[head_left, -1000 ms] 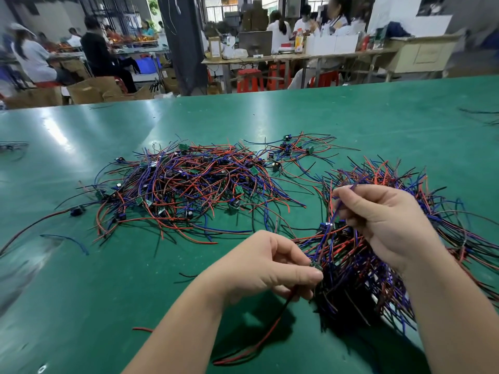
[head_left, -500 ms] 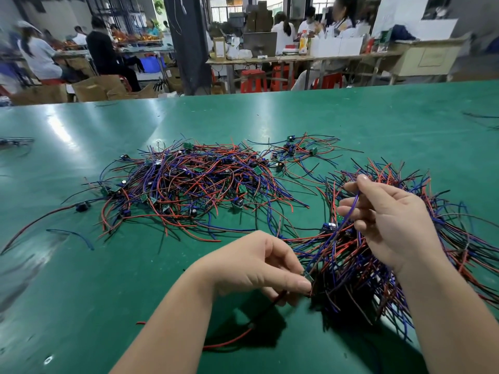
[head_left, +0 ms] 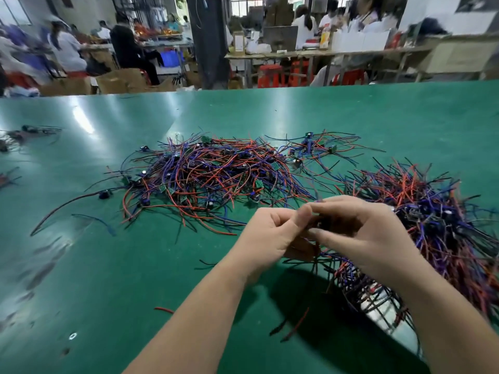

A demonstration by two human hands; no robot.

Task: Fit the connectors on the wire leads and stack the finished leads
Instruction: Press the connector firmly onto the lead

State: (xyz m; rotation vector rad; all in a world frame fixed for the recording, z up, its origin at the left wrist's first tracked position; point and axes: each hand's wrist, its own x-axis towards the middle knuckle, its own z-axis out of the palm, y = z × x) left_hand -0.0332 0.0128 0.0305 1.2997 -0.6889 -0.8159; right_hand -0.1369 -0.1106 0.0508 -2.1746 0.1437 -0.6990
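Here, glossy green table [head_left: 108, 265], tangled wire leads [head_left: 210, 179], seated workers [head_left: 127, 49] behind.

bright overhead light | glare on table [head_left: 81, 117] | background blurred | wide-angle edges bowed

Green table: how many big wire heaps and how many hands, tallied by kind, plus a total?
Big wire heaps: 2, the middle heap and the right heap.
Hands: 2, left hand and right hand, pinching one lead.
Total: 4.
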